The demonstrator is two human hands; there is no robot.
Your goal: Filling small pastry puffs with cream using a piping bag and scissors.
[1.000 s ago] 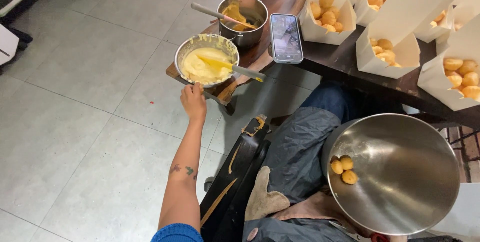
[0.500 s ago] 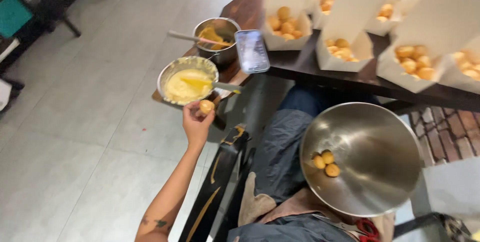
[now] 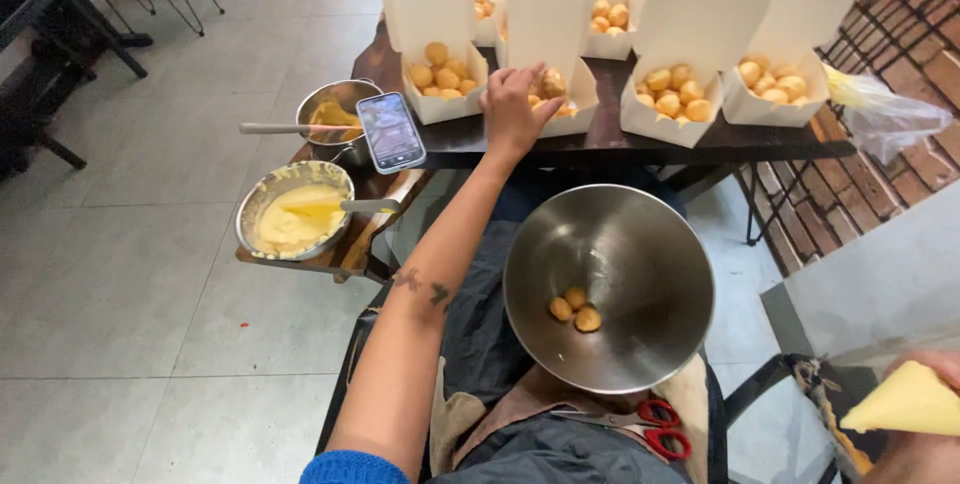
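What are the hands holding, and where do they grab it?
The right hand grips a yellow piping bag near its wide end. The left hand reaches into a white box; whether it holds anything is hidden.

A dark wooden surface (image 3: 610,144) carries a row of open white paper boxes (image 3: 445,44) filled with small golden pastry balls (image 3: 672,92). At its left end stand a small steel pot of yellow filling with a spoon handle jutting out (image 3: 335,114) and a black smartphone (image 3: 390,132) lying flat beside it. A round metal bowl of pale yellow cream (image 3: 293,210) sits on a lower wooden ledge (image 3: 345,259). A clear plastic bag (image 3: 885,114) rests at the right end, above the grey tiled floor (image 3: 130,274).
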